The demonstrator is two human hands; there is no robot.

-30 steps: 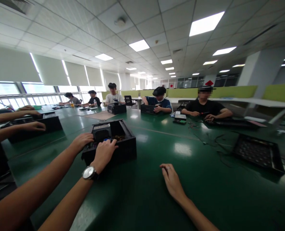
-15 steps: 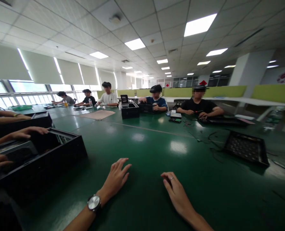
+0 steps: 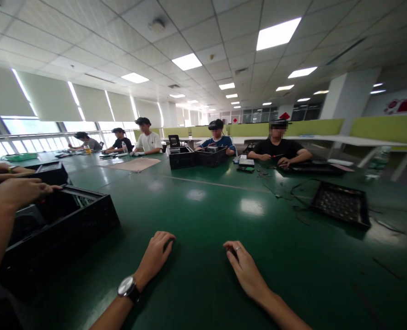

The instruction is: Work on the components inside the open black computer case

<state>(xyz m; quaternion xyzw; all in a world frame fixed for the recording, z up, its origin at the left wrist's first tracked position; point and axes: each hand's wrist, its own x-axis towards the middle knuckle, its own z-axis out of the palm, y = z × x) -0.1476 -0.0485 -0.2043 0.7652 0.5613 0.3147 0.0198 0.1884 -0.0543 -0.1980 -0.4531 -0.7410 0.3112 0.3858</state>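
My left hand (image 3: pixel 155 254), with a round-faced wristwatch (image 3: pixel 126 286) on its wrist, rests low over the green table (image 3: pixel 189 293). Its fingers are loosely bent, the thumb stands apart, and I see nothing held. To the right my right hand (image 3: pixel 246 268), a ring on one finger, lies on its side with fingers half curled. A dark gap shows between thumb and fingers, and no object is visible there. Nearest to my left hand is a black computer case (image 3: pixel 86 215), open at the top; it stands apart from the hand.
A co-worker's hand (image 3: pixel 24 195) reaches over the case at left. Across the table, people sit by more black cases (image 3: pixel 182 158). At right lie a black perforated metal panel (image 3: pixel 340 204) and loose cables; a clear bottle (image 3: pixel 378 162) stands behind.
My left hand's fingers have lowered and drawn together from a wider spread. My right hand has barely changed. The co-worker's arm at left has lifted and reached across the case. The view has turned slightly right.
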